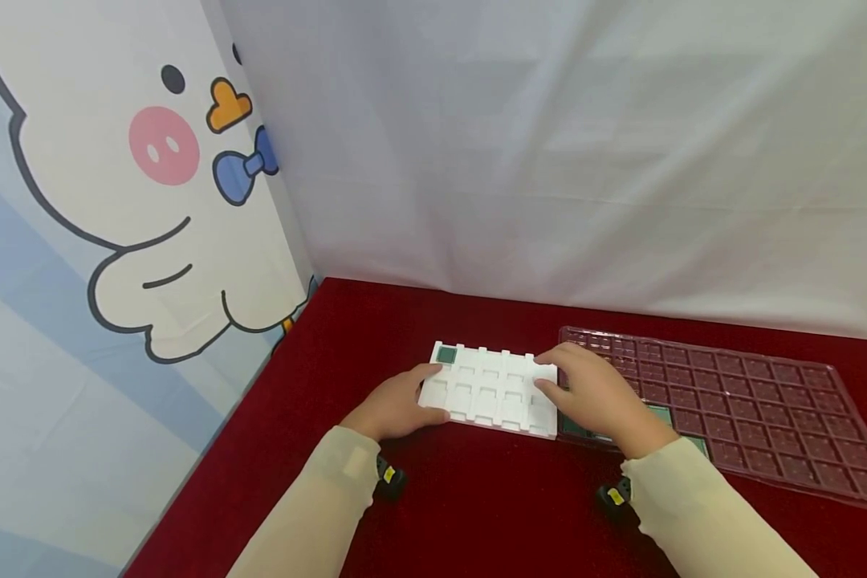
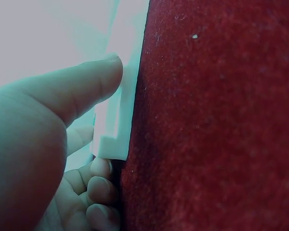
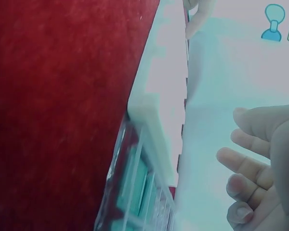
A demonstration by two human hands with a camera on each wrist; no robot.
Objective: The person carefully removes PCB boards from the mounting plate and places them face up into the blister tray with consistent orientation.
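Note:
A white tray (image 1: 523, 409) with rows of shallow pockets lies on the red cloth. One dark green square piece (image 1: 446, 354) sits in its far left pocket. My left hand (image 1: 397, 405) grips the tray's left end; in the left wrist view the thumb (image 2: 94, 84) lies against the long near side, with the other fingers bent at the corner. Over the tray's right end is my right hand (image 1: 585, 385), its fingers spread and loosely bent. The right wrist view shows those fingers (image 3: 238, 161) apart from the tray, with nothing between them.
A clear plastic tray (image 1: 737, 385) with many compartments lies right beside the white one. Several green pieces (image 1: 661, 413) rest in its near left part, partly hidden by my right arm. A white curtain (image 1: 549, 160) hangs behind the table, and a cartoon-printed sheet (image 1: 116, 201) at left.

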